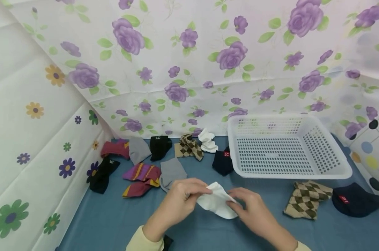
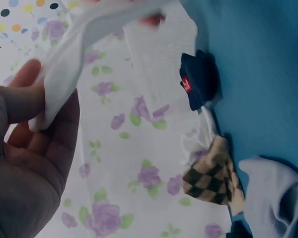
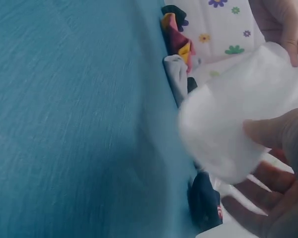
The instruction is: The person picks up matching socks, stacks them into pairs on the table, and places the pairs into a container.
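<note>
Above the front of the blue table, a white sock [image 1: 217, 201] is held up between two hands. The left hand [image 1: 181, 197] pinches one end of it between thumb and fingers. On the other side the right hand [image 1: 252, 211] grips the sock's edge, its thumb laid over the white cloth [image 3: 228, 116] in the right wrist view. From the left wrist, the sock [image 2: 64, 69] looks stretched from the left palm toward the right fingers. Behind the left hand lies a grey sock [image 1: 173, 172].
A white plastic basket [image 1: 235, 157] stands at the back right. Checkered socks [image 1: 305, 200] and a navy sock [image 1: 359, 200] lie before it. On the left are striped socks [image 1: 142, 177], black socks [image 1: 103, 176] and a grey sock [image 1: 138, 150]. Another white sock [image 1: 208, 141] lies by the back curtain.
</note>
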A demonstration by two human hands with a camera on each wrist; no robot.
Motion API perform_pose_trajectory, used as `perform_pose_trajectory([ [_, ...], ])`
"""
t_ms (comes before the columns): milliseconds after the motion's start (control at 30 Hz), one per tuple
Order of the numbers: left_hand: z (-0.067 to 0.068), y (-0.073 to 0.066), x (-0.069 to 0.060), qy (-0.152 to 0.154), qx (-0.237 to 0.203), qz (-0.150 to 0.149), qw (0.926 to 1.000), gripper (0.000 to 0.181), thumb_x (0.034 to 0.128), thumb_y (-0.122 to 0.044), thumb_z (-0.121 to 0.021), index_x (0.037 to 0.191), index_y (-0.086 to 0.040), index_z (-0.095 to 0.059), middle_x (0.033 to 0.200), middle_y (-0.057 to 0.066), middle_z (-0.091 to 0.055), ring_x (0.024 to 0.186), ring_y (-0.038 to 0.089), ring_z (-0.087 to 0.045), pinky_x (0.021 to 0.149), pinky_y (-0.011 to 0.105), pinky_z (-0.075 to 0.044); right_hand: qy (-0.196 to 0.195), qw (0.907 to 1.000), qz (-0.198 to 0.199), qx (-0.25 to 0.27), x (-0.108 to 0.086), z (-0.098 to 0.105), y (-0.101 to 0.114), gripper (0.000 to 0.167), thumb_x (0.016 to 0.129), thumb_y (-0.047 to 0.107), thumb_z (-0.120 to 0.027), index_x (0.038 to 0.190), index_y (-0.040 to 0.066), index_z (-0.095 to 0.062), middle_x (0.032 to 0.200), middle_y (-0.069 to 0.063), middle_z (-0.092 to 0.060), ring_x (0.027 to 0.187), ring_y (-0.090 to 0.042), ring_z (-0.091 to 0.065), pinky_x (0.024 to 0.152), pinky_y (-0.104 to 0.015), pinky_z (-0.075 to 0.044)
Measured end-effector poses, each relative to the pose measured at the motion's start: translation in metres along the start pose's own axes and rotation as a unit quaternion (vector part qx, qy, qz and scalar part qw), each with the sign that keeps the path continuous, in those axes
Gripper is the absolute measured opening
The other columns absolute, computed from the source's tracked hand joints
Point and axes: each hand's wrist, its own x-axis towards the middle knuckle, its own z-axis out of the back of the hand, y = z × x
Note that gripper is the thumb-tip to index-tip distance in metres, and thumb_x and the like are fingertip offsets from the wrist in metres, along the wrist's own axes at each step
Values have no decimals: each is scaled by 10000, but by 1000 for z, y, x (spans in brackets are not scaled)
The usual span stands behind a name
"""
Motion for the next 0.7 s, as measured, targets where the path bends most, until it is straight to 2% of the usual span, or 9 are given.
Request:
perform_pose_trajectory([
  [100, 1, 9, 0, -525, 86, 165, 9984, 255, 882, -46, -626, 968, -255, -743, 985, -126, -688, 916, 17, -640, 715, 185, -528, 51, 9991, -333, 273, -1, 2, -4, 175, 835, 224, -708, 883, 382, -650, 887, 207, -649, 816, 36, -618, 701, -195, -522],
  [167, 1, 15, -2, -763, 114, 394, 9962, 251, 877, -58, -636, 963, -269, -743, 982, -140, -686, 921, 17, -643, 731, 191, -531, 17, 9980, -468, 429, -2, 4, -5, 179, 842, 201, -702, 889, 366, -652, 859, 187, -657, 779, 37, -617, 686, -181, -520],
  [300, -1, 27, -5, -1004, -75, 880, 9910, 245, 876, -57, -638, 964, -259, -745, 992, -124, -693, 921, 31, -648, 693, 197, -533, -238, 9973, -406, 567, -2, 7, -6, 205, 849, 162, -694, 937, 342, -653, 892, 149, -675, 796, 19, -637, 660, -168, -520],
  [400, -2, 32, -5, -1141, -159, 1170, 9864, 225, 874, -63, -644, 966, -241, -748, 977, -113, -698, 789, 36, -633, 602, 200, -507, -508, 9968, -299, 539, -2, 9, -7, 218, 858, 139, -682, 975, 321, -653, 921, 137, -678, 810, 0, -640, 636, -173, -517],
  [567, -7, 38, -8, -1176, 52, 1649, 9793, 169, 853, -157, -690, 989, -247, -737, 953, -106, -690, 515, 77, -462, 476, 209, -402, -950, 9912, -610, 689, -1, 10, -8, 128, 868, 280, -673, 991, 301, -645, 895, 123, -668, 764, -23, -631, 619, -184, -523],
  [667, -12, 42, -9, -945, 195, 1912, 9768, 221, 819, -221, -730, 1037, -256, -720, 1030, -81, -681, 514, 108, -448, 471, 212, -389, -1208, 9853, -777, 924, -1, 12, -9, 187, 839, 318, -700, 1013, 302, -634, 899, 114, -666, 757, -30, -638, 604, -193, -531],
  [700, -13, 44, -9, -861, 236, 1966, 9764, 254, 806, -226, -743, 1057, -251, -714, 1067, -57, -678, 578, 99, -496, 498, 206, -407, -1251, 9843, -767, 976, -1, 13, -10, 212, 830, 300, -711, 1026, 299, -630, 920, 111, -665, 776, -27, -644, 606, -193, -534],
])
